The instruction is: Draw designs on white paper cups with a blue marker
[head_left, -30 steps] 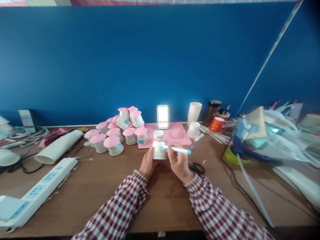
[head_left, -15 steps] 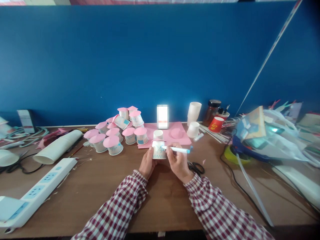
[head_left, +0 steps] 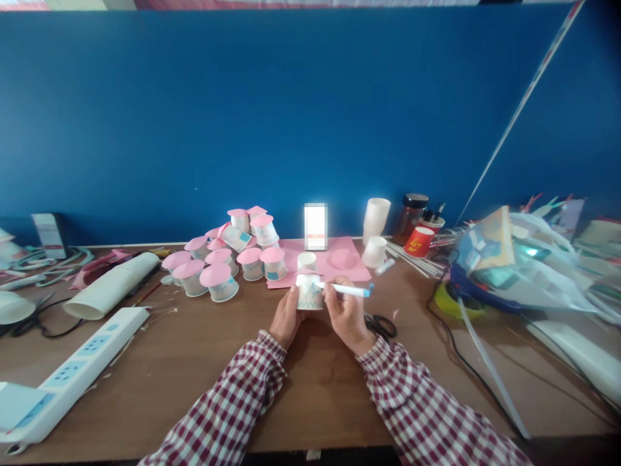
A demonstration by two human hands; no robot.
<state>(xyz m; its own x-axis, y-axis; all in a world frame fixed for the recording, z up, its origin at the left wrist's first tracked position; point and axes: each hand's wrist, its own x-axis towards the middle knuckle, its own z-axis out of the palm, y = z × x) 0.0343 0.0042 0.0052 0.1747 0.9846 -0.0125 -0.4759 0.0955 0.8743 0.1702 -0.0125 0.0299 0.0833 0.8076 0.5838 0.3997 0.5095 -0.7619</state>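
Observation:
My left hand is closed on a white paper cup that stands upside down, its thumb along the cup's left side. Blue zigzag lines run near the cup's rim, with more blue strokes above them. In my right hand a white marker with a light blue end is pinched, its tip at the cup's wall. Another white cup stands just behind the held one. To the left are several cups with pink cone tops, some piled on others.
Pink paper lies behind my hands. Black-handled scissors rest beside my right wrist. White cups, a red cup and a dark-lidded jar stand back right. A power strip lies left, a plastic bag right.
The marker's tip has shifted very slightly at the cup's wall, and a little more blue seems to show there. Both hands keep their places.

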